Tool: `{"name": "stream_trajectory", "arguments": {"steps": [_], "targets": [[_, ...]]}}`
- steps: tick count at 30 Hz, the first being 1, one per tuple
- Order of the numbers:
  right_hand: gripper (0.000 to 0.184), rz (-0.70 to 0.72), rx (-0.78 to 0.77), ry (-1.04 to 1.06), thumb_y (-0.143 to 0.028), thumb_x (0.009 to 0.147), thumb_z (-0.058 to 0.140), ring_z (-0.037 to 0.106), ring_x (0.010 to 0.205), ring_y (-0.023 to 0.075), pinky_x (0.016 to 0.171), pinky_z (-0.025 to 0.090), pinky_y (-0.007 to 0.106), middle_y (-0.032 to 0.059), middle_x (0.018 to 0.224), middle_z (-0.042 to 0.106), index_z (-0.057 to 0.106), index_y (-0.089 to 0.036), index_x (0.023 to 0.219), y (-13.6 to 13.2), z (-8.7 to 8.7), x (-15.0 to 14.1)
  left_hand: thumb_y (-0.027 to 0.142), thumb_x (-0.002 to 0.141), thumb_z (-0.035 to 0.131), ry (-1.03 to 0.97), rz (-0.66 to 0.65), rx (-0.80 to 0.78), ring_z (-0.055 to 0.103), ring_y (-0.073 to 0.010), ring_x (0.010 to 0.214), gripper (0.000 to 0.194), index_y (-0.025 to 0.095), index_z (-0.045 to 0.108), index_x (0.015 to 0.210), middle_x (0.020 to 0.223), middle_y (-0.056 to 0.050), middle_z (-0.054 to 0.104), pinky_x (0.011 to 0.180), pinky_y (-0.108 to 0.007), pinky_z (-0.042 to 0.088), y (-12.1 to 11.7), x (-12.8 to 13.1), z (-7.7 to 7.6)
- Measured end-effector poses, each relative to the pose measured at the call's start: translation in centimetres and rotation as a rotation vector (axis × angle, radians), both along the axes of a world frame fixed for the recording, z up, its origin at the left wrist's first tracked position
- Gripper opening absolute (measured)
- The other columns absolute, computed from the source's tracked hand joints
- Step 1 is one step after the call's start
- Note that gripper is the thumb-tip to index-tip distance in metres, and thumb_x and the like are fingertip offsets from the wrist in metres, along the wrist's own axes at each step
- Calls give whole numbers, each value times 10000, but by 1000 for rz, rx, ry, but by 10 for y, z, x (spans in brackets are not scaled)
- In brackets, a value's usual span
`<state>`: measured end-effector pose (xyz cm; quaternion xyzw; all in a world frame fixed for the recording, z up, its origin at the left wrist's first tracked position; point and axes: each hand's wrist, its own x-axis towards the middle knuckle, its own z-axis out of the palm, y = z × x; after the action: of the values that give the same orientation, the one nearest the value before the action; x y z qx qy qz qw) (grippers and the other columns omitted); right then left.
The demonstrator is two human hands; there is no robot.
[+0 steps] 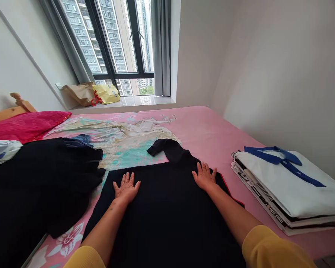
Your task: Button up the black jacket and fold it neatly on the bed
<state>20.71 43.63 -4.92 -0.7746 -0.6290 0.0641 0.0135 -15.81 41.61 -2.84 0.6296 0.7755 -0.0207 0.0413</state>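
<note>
Pressing flat with fingers spread, the left hand and right hand rest on the black garment, its sleeve lying beyond, nearer the right.

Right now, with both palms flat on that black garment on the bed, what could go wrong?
The left hand and right hand press flat on the black garment. Its sleeve lies bent at the top, so it might get folded in crooked. The dark clothes heap sits right beside the garment's left edge and could get caught up with it. The folded stack lies close to the right elbow, which could nudge it.
</note>
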Motion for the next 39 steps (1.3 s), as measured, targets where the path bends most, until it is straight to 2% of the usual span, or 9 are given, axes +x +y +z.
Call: {"name": "stream_trajectory", "arguments": {"steps": [3, 8, 15, 17, 20, 24, 33, 36, 39], "targets": [[676, 114, 48, 20, -534, 903, 149, 6, 1393, 276, 1034, -110, 608, 114, 1519, 112, 194, -138, 1448, -25, -2, -44, 528, 869, 235, 3, 32, 6, 141, -324, 1386, 686, 116, 294, 1414, 1503, -162, 192, 1059, -625, 65, -27, 49, 0], [630, 382, 75, 103, -548, 903, 132, 60, 1395, 228, 1060, -81, 577, 51, 1522, 142, 192, -239, 1449, -66, -4, -86, 541, 885, 204, -136, -387, 121, 154, -237, 1394, 602, 283, 265, 1426, 1506, -18, 231, 1117, -523, 23, -77, 111, -5], [628, 39, 50, -39, -507, 903, 126, 62, 1393, 231, 1078, 59, 568, 52, 1524, 136, 182, -208, 1452, -72, -11, 38, 530, 876, 269, 26, -21, 60, 169, -248, 1390, 614, 241, 287, 1418, 1506, -50, 233, 1099, -533, 106, -110, -46, 4], [619, -49, 13, -54, -484, 906, 121, 68, 1392, 243, 1059, 70, 605, 63, 1521, 143, 188, -198, 1451, -75, -5, 47, 473, 891, 266, 75, 62, 75, 165, -242, 1391, 576, 236, 289, 1416, 1504, -58, 239, 1086, -548, 131, -120, -71, 6], [629, -44, 34, -69, -467, 907, 149, 42, 1393, 264, 1050, 33, 624, 94, 1516, 149, 244, -137, 1434, -93, 7, 6, 386, 901, 267, 141, 76, 116, 104, -254, 1403, 538, 196, 332, 1400, 1513, -91, 190, 1072, -602, 49, -136, -49, 9], [630, 357, 103, 39, -556, 894, 162, 63, 1397, 211, 1093, 39, 535, 18, 1524, 137, 204, -254, 1446, -138, 8, -65, 512, 877, 294, 27, -205, 99, 119, -244, 1402, 584, 275, 304, 1410, 1515, -32, 191, 1096, -560, -29, -164, 7, 14], [745, 52, 35, -77, -601, 868, 164, 67, 1396, 246, 1096, 54, 535, 83, 1516, 155, 224, -127, 1440, -169, -10, 24, 512, 892, 260, 66, 80, 36, 116, -233, 1402, 602, 241, 243, 1430, 1522, -42, 168, 1089, -573, 53, -229, -72, 12], [709, -2, -18, -39, -542, 890, 169, 83, 1391, 274, 1068, 35, 597, 122, 1507, 165, 241, -86, 1429, -181, 6, -5, 429, 904, 266, 156, 122, 72, 67, -244, 1408, 572, 194, 260, 1426, 1527, -67, 123, 1075, -604, 19, -233, -51, 16], [676, 245, 43, 75, -543, 893, 199, 78, 1396, 246, 1081, 27, 563, 97, 1511, 170, 220, -150, 1442, -212, 16, -55, 427, 897, 283, 151, -34, 90, 77, -234, 1407, 565, 220, 271, 1423, 1525, -42, 129, 1078, -596, -22, -240, -12, 16]]}}
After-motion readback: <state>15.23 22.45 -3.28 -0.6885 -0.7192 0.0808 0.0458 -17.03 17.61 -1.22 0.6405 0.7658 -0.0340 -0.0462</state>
